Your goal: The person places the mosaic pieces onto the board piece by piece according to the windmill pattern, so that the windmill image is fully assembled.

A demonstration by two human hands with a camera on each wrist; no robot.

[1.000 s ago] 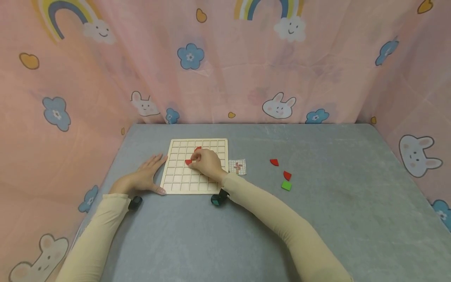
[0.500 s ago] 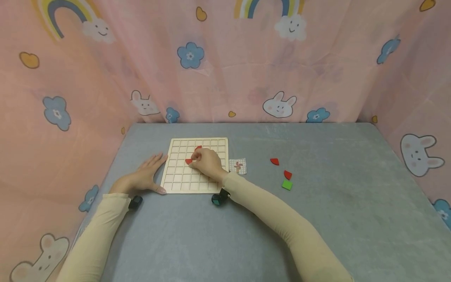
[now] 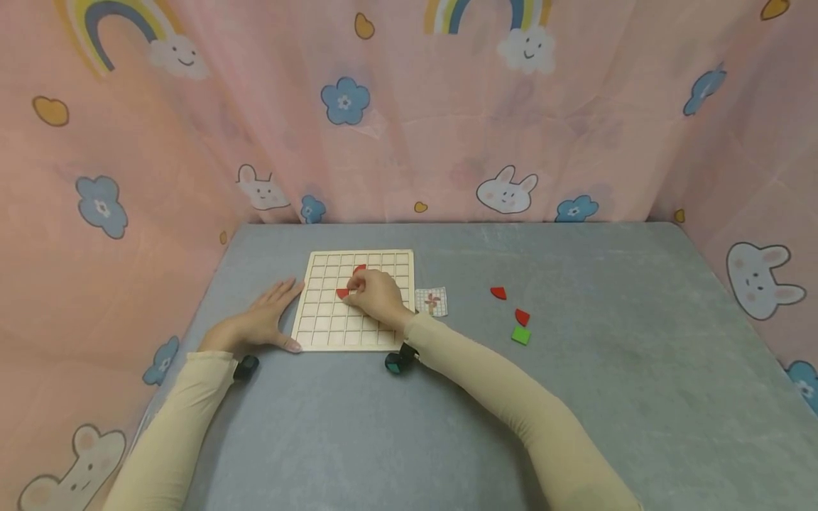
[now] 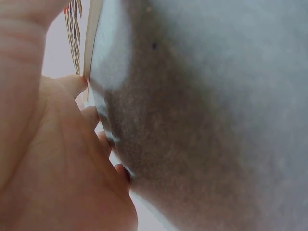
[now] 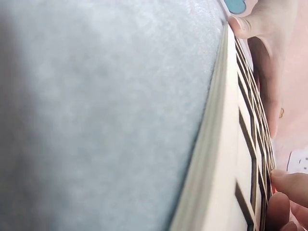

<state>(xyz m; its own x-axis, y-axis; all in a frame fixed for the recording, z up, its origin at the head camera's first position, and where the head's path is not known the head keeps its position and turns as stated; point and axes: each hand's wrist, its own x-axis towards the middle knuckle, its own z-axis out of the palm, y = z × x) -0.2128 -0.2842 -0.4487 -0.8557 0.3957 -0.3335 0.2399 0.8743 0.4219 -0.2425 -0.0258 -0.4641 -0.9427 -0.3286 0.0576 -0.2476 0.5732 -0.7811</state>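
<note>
On the grey table lies a square wooden grid board (image 3: 319,310). My right hand (image 3: 380,294) bends over its middle, thumb and fingertips pinching a red quarter-circle piece (image 3: 341,293) at the cells. Another red quarter-circle piece (image 3: 360,268) sits in a cell just beyond the fingers and is partly covered by them. My left hand (image 3: 265,316) is spread at the board's left side, its thumb at the near left corner and fingertips along the edge. The right wrist view shows the right fingers (image 5: 288,185) low on the grid, with a sliver of red between them.
A small pattern card (image 3: 432,302) with a red pinwheel design lies against the board's right edge. Farther right are two loose red quarter-circle pieces (image 3: 498,293) and a green square piece (image 3: 520,335). A pink printed curtain (image 3: 409,128) surrounds the table.
Both hands, the board and the pieces hold nearly the same positions; only a slight shift of the whole head view shows.
</note>
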